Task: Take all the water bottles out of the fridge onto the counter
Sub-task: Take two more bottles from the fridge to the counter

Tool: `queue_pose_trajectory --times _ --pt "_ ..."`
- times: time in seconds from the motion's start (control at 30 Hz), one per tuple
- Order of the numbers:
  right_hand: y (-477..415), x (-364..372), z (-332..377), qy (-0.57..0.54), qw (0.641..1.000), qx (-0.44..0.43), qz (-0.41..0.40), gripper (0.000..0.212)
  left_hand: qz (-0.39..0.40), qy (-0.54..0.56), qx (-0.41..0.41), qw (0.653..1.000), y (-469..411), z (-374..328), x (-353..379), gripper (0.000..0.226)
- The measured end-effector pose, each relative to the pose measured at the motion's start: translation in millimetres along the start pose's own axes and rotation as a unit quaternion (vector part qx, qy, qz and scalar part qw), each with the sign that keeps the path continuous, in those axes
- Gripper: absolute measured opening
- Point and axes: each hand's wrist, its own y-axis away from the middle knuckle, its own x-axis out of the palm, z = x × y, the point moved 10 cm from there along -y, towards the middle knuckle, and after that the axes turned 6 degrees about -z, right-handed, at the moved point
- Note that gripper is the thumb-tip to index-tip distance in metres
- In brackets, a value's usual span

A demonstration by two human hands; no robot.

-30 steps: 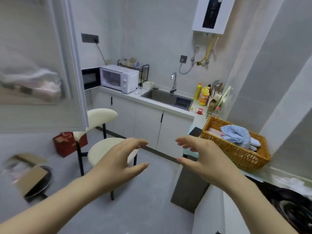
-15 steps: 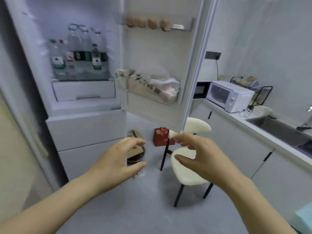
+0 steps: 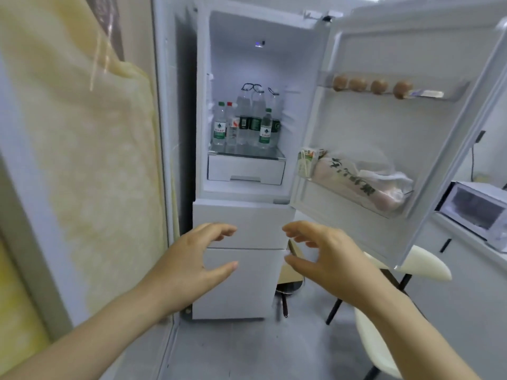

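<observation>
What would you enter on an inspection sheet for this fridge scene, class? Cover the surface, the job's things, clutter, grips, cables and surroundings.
Surface: glass shelf inside the open fridge, carrying the bottles.
Job's things: water bottles, several, upright, clustered on the shelf; none taken out yet.
Clutter: four eggs in the upper door rack; a bagged item and a carton in the lower door bin.
Grips: left hand and right hand both open, empty, held apart in front of the lower fridge fronts.
Cables: one dark cable hanging on the right wall.
Surroundings: microwave, cream chair, pan on the floor beside the fridge.
</observation>
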Motion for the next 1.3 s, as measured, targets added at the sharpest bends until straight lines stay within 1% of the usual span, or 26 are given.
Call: queue_pose_trajectory --times 0.23,0.43,0.63,0.97,1.3 --pt "-32 10 45 0.011 0.999 -0.025 -0.019 0.048 -0.023 0.016 -0.005 1.0 0 30 -43 0.051" --pt "-56 2 50 0.019 0.998 -0.035 -0.04 0.048 -0.055 0.048 0.005 0.997 -24 30 -54 0.049" --pt "-88 -10 22 0.018 0.997 -0.043 -0.06 0.048 -0.069 0.051 0.012 0.996 -68 27 -41 0.048" --pt "-160 -30 -53 0.01 0.994 -0.069 -0.08 0.047 -0.09 0.025 0.017 0.996 -160 15 2 0.046" --pt "-237 -9 -106 -0.011 0.995 -0.069 -0.077 0.049 -0.086 0.019 0.008 0.996 -244 40 36 0.046"
